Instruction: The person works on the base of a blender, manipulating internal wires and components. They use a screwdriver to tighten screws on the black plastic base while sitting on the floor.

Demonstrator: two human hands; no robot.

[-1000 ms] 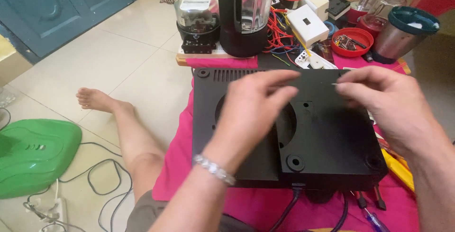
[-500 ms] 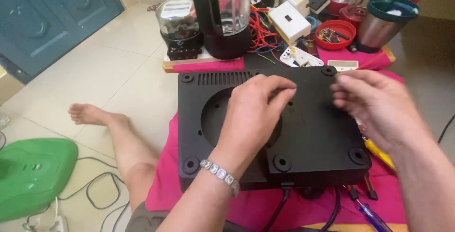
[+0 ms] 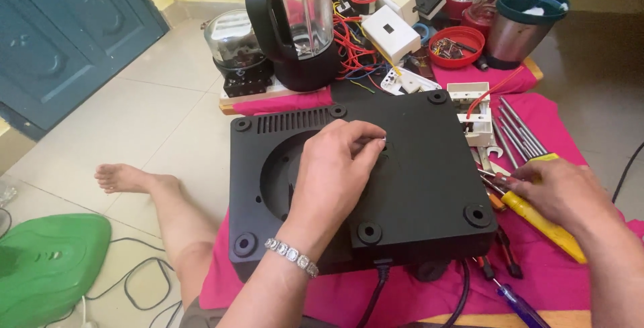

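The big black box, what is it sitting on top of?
The black box lies on a pink cloth, which shows along its near and right edges. Black cables come out below its front. What lies under its middle is covered by the box itself.

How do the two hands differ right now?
The left hand rests on the black appliance base, fingertips pinching something small and silvery; the right hand is off the base, among the tools, on a yellow-handled screwdriver. The left wrist wears a bracelet; the right shows none. Both are bare.
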